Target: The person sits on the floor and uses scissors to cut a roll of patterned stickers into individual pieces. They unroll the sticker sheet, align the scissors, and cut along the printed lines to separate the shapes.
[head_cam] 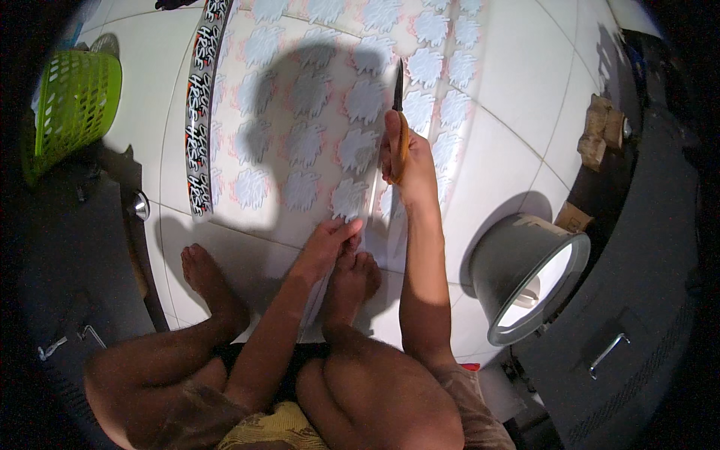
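Note:
On the tiled floor lies a large translucent plastic sheet (275, 124) with rows of whitish splash-shaped prints edged in pink. Its left edge is curled over and shows a strip of black, white and orange lettering. My left hand (336, 236) pinches the sheet's near edge, just above my right foot. In my right hand (413, 160) is a pair of scissors (403, 135) with orange handles; the dark blades point away from me, over the right part of the sheet. Whether the blades touch the sheet cannot be told.
A green perforated plastic basket (84, 101) stands at the upper left. A grey round lamp or bucket-shaped vessel (506, 270), bright inside, sits at the right. Beyond it are brown cardboard pieces (599, 132). Dark cabinets with metal handles flank both sides. My bare feet (208, 275) rest near the sheet.

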The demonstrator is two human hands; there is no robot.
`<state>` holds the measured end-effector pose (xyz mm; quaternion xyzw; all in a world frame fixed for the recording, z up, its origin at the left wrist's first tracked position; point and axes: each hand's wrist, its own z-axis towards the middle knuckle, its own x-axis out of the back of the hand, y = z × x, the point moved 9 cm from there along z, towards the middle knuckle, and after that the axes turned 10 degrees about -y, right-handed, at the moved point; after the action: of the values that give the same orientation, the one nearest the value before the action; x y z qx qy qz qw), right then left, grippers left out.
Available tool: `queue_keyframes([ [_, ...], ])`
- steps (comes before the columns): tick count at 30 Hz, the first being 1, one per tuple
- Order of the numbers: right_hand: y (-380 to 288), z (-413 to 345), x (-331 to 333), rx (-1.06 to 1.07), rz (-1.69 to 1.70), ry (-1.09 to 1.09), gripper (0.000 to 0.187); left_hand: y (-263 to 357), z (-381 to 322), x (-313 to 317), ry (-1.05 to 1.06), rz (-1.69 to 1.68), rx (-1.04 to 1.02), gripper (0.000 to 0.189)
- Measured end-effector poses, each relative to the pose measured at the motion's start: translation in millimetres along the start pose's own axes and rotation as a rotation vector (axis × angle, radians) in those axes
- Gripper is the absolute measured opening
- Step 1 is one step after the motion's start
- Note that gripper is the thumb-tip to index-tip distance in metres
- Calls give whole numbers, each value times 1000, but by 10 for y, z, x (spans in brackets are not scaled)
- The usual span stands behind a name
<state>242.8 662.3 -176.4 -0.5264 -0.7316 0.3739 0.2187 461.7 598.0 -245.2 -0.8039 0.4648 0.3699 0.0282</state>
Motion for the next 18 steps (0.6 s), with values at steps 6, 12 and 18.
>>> queue_keyframes([
  [6, -58, 137, 56, 6, 43, -10, 58, 38, -37, -39, 0, -7, 17, 31],
  [12, -146, 308, 98, 29, 26, 9, 60, 111, -87, -69, 22, 23, -1, 31],
  [18, -349, 410, 135, 71, -38, 29, 59, 76, -56, -73, -17, -3, -13, 30],
])
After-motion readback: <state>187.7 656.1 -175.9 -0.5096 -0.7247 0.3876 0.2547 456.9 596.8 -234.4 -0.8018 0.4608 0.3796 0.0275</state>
